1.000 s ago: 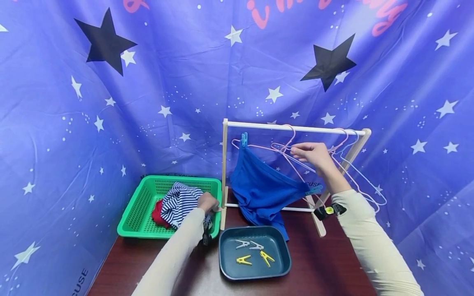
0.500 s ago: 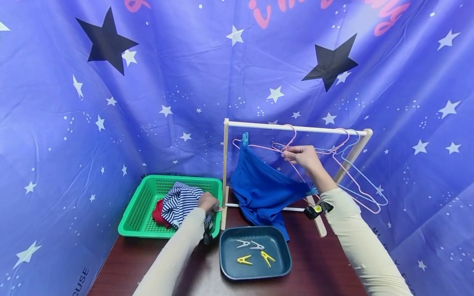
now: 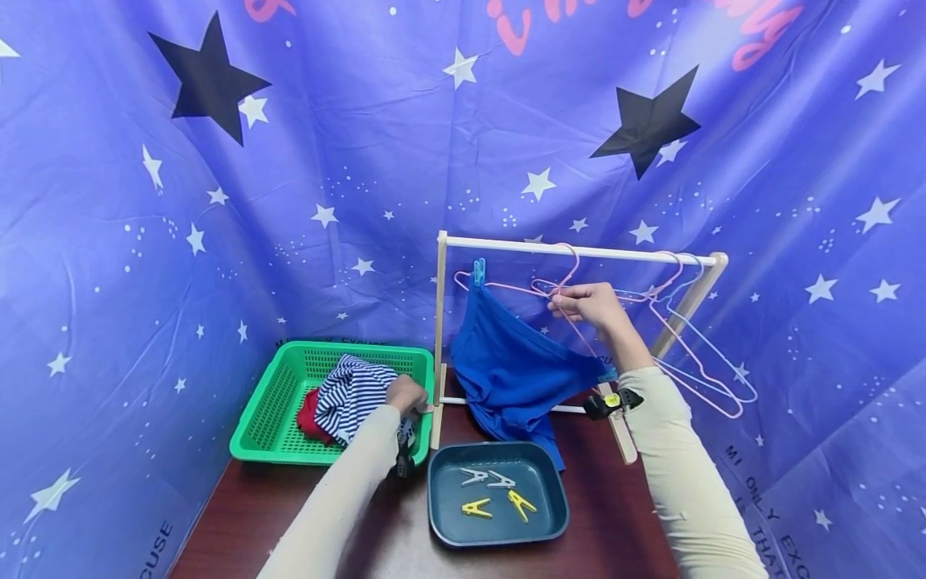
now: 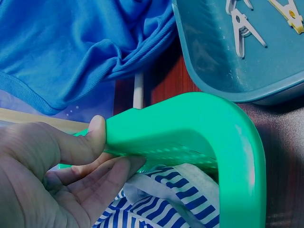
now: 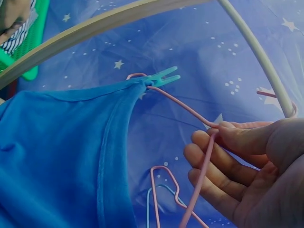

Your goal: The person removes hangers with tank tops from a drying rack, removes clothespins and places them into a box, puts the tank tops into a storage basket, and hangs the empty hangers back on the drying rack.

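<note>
Fingers of the right hand (image 3: 592, 305) pinch a pink hanger (image 5: 204, 173) near its neck, right of the head view's centre; a blue garment (image 3: 506, 354) hangs from it by blue clips (image 3: 479, 273). Left of centre, the left hand (image 3: 407, 394) grips the rim of a green basket (image 3: 289, 460) holding striped cloth (image 3: 353, 392). Lower centre, a dark tray (image 3: 499, 532) holds four pegs (image 3: 470, 508).

purple star-print curtain (image 3: 391, 121) | black star (image 3: 211, 80) on it | pink lettering (image 3: 514, 46) | dark-red tabletop (image 3: 608, 515)
</note>
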A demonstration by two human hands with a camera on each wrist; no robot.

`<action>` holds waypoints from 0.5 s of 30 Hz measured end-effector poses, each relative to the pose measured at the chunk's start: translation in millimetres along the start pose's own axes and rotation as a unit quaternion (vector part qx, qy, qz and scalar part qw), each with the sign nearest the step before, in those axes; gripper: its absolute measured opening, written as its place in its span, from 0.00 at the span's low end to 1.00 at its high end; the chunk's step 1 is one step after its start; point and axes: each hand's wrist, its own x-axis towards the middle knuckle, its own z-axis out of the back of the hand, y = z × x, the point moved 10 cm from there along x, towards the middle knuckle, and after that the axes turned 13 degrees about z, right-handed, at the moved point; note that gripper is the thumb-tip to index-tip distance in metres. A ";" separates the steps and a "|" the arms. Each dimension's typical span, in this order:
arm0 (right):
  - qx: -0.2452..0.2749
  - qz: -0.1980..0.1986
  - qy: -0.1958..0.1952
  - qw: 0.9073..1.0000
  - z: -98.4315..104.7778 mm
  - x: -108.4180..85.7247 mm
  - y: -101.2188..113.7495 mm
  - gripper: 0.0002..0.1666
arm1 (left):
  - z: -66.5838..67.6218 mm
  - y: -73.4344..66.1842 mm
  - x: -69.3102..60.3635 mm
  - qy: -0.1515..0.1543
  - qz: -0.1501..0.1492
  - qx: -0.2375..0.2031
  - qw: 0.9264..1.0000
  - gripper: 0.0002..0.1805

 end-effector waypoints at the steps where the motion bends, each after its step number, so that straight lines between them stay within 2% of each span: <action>1: 0.002 0.000 0.001 1.000 -0.3 0.4 0.1 0.25 | 0.3 0.1 0.2 0.001 0.001 -0.002 1.000 0.09; 6: 0.026 -0.003 -0.008 1.000 -2.7 3.0 -1.7 0.26 | 0.2 -0.7 0.2 -0.005 -0.005 0.015 1.000 0.11; 10: 0.012 0.002 -0.015 1.000 -3.2 3.9 -2.7 0.25 | 0.7 -2.5 -3.2 -0.015 -0.015 0.036 0.999 0.13; 15: 0.002 0.019 -0.036 0.999 -2.7 4.4 -3.3 0.23 | 2.2 -2.6 -5.5 -0.023 -0.011 0.032 0.999 0.10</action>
